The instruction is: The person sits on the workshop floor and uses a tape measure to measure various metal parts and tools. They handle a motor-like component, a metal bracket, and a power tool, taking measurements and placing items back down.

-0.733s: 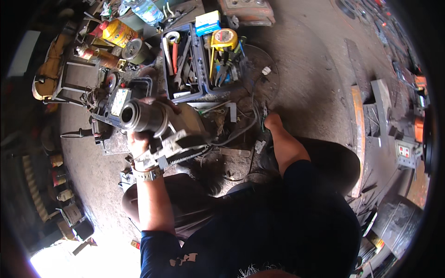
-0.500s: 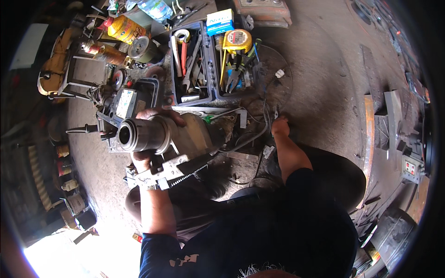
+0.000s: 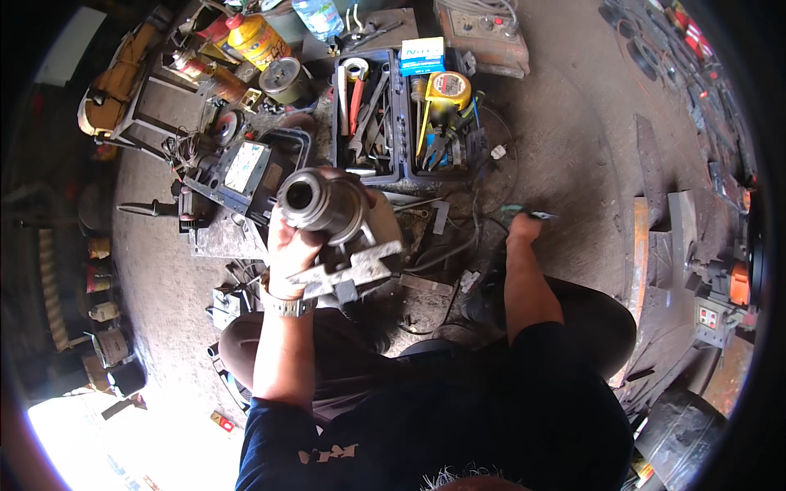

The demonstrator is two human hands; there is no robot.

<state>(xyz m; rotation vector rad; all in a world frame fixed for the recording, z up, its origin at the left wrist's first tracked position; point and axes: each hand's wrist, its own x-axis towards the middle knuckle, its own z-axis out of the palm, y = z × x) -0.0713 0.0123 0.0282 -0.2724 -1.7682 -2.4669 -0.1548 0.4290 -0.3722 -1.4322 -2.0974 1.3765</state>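
My left hand (image 3: 296, 250), with a metal-banded watch at its wrist, grips a heavy power tool body (image 3: 327, 211) from below and the side. The tool has a hollow, round metal nose turned up toward me and a pale bracket (image 3: 352, 270) along its near side. Its far end is hidden behind the nose. Out to the right, my right hand (image 3: 524, 229) is closed on a small hand tool (image 3: 540, 215) with a green part and a dark, pointed end; its exact kind is unclear. A grey cable (image 3: 454, 252) runs across the floor between them.
An open toolbox (image 3: 399, 123) with wrenches, pliers and a yellow tape measure (image 3: 449, 88) lies ahead. Left of it are a dark open case (image 3: 286, 155), a lidded can (image 3: 285, 79) and a yellow bottle (image 3: 255, 41). Metal bars (image 3: 639, 245) lie at right.
The power tool has swung so its nose points more up toward me and sits farther right. My right hand has lifted its small tool and turned the point to the right.
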